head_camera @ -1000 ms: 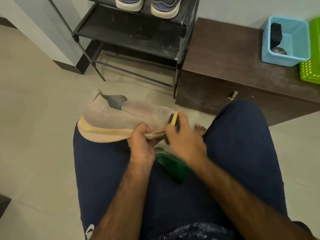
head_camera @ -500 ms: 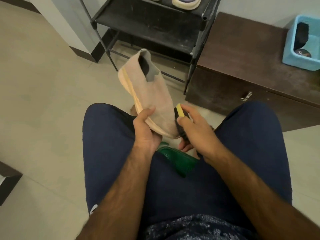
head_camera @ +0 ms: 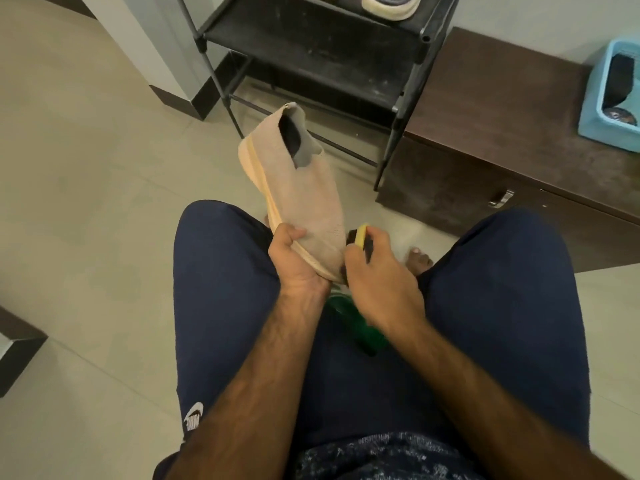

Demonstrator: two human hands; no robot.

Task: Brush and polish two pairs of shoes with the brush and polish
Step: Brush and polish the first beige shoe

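Note:
I hold a beige knit slip-on shoe (head_camera: 298,188) with a pale orange sole above my knees, heel pointing away and up. My left hand (head_camera: 294,258) grips its toe end from the sole side. My right hand (head_camera: 377,282) is closed on a small brush (head_camera: 360,237) with a yellow back and black bristles, pressed against the right side of the toe. A round polish tin (head_camera: 620,116) lies in the blue basket (head_camera: 595,119) at the far right.
A black metal shoe rack (head_camera: 311,39) stands ahead with another pair of shoes (head_camera: 388,5) on its top shelf. A dark brown low cabinet (head_camera: 491,109) sits to its right. Something green (head_camera: 356,323) lies between my thighs. A bare foot (head_camera: 420,261) rests on the tiled floor.
The shoe has swung from lying sideways to standing heel-up and away from me. My left hand shifted its grip to the toe, and the brush stays against the toe's right side.

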